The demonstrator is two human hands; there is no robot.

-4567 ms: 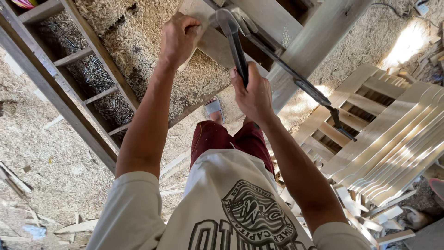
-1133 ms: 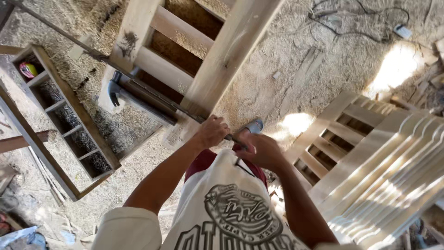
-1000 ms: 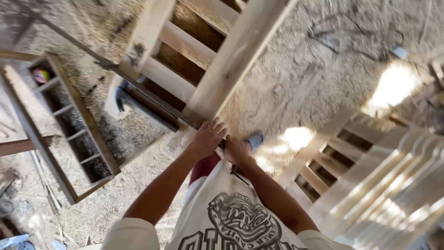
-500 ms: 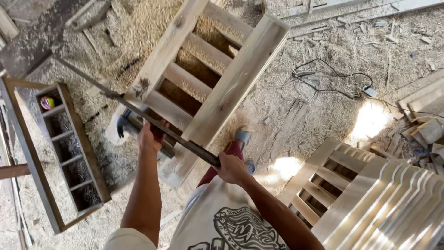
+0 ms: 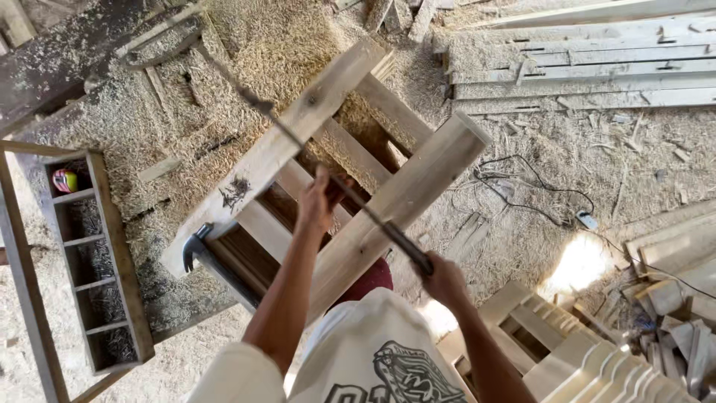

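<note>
Sawdust and wood shavings cover the workshop floor [image 5: 246,45], seen from above by the head camera. At the centre lies a wooden frame [image 5: 403,198] built of two long rails joined by cross slats, running from 7 o'clock to 1 o'clock. A long metal bar [image 5: 298,145] crosses the frame from 11 o'clock down to 5 o'clock. The left hand [image 5: 317,205] is wrapped around the bar near its middle, above the slats. The right hand [image 5: 444,280] is closed around the bar's dark handle end at about 5 o'clock of the frame; both grips are tight fists on the bar. A hammer [image 5: 216,265] rests against the frame's lower left rail at 8 o'clock, its head toward the floor side. At 9 o'clock stands a narrow wooden rack [image 5: 115,246] with several compartments; a small round red-and-yellow object [image 5: 65,180] lies in its top compartment. Flat boards [image 5: 589,67] are stacked at 1 o'clock. A black cable [image 5: 522,186] with a small plug lies on the floor at 3 o'clock. More slatted wooden frames [image 5: 567,351] lean at 4 o'clock, beside the person's right arm.
</note>
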